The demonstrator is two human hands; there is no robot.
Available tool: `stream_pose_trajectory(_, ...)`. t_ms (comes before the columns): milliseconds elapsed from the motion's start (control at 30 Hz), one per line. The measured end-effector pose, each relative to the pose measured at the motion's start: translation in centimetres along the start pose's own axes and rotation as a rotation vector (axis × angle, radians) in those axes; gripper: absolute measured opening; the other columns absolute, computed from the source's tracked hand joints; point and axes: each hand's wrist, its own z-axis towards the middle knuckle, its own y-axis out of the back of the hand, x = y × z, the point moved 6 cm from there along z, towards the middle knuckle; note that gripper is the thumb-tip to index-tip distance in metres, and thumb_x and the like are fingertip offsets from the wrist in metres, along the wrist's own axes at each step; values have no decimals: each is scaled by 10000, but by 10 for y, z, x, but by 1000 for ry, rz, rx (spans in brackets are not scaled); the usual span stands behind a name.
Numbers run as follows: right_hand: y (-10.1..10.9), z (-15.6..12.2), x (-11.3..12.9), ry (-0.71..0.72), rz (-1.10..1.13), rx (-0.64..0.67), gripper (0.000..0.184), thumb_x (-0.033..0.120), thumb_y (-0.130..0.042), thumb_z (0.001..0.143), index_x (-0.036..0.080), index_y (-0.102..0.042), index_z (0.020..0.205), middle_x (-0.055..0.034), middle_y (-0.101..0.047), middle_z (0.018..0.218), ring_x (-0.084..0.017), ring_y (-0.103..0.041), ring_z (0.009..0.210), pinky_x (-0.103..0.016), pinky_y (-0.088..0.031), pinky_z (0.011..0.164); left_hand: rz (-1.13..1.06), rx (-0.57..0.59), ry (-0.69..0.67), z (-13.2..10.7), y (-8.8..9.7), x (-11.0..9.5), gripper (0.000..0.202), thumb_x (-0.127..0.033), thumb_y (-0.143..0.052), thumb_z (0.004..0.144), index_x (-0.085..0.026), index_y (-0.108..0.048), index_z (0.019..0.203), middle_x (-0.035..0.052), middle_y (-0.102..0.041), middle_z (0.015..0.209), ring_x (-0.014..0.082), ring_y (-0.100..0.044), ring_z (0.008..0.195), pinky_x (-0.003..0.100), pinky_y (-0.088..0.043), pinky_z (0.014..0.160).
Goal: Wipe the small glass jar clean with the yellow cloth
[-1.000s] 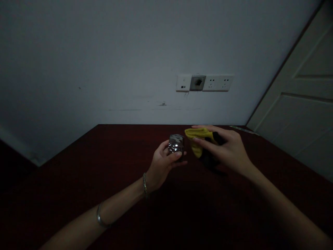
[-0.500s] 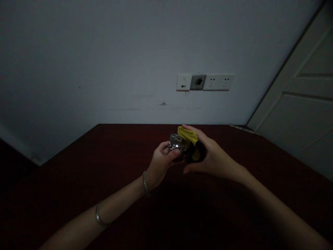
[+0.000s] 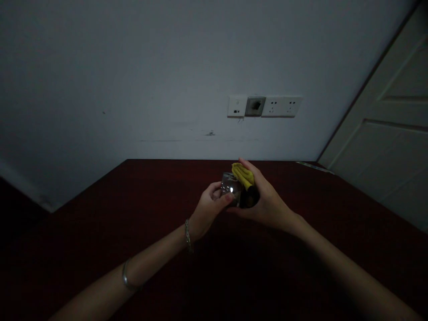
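My left hand (image 3: pixel 209 208) grips a small, shiny clear cup (image 3: pixel 230 183), its thumb pressed on the near side. In my right hand (image 3: pixel 267 200) is a bunched yellow and black cloth (image 3: pixel 244 174). Its yellow folds stick up beside the cup's upper right, while the dark part sits deep in the palm. The fingers of the right hand curve over the top and the thumb passes below. Cloth and cup meet or overlap; dim light hides exactly where they touch. Both hands are above the dark red table (image 3: pixel 160 187).
Behind the table rises a pale wall (image 3: pixel 150 67) with a row of sockets (image 3: pixel 264 107). A panelled white door (image 3: pixel 391 125) stands at the right. Near the table's back right edge lies a thin patterned strip (image 3: pixel 314 167).
The right hand has closed in around the cloth, its thumb moving up and left under the cup. The cup has shifted slightly right. More of the yellow cloth now hangs toward the palm.
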Motion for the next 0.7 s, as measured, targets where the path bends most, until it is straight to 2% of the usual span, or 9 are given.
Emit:
stream_pose_trajectory(133, 3, 0, -9, -165, 181, -59, 1031, 282, -807, 633, 260, -205, 1470, -127, -462, 1368, -307, -506, 1221, -485, -428, 1031, 59, 103, -6, 1, 0, 4, 802, -512, -841, 530, -123, -492, 1139, 176, -601, 1201, 288, -574, 1127, 383, -425, 969)
stream_pose_trajectory(267, 3, 1, -15, -288, 343, -104, 1046, 308, -818, 600, 237, -221, 1457, -135, -534, 1297, -313, -553, 1171, -499, -458, 989, 63, 198, -22, 3, -1, 8, 983, -387, -907, 448, -179, -400, 1265, 182, -523, 1313, 336, -505, 1228, 420, -439, 986)
stream_pose_trajectory(367, 0, 2, -16, -349, 412, -89, 1041, 314, -820, 577, 223, -252, 1445, -139, -554, 1276, -320, -563, 1160, -502, -457, 984, 85, 232, -50, 4, -4, 4, 1071, -282, -920, 435, -216, -345, 1336, 176, -475, 1370, 356, -467, 1268, 456, -436, 1002)
stream_pose_trajectory(567, -4, 1, -9, -361, 411, 3, 1008, 310, -812, 595, 242, -267, 1441, -126, -551, 1298, -309, -549, 1187, -504, -445, 1000, 148, 214, -104, -1, -9, -6, 877, -208, -903, 459, -176, -462, 1217, 132, -614, 1196, 341, -565, 1158, 465, -465, 972)
stream_pose_trajectory(700, 1, 2, -8, -332, 233, 105, 1035, 351, -822, 605, 266, -246, 1461, -115, -528, 1339, -301, -525, 1215, -511, -416, 1031, 167, 180, -118, -2, -7, -2, 809, -215, -898, 461, -175, -476, 1151, 106, -643, 1118, 314, -610, 1078, 442, -504, 915)
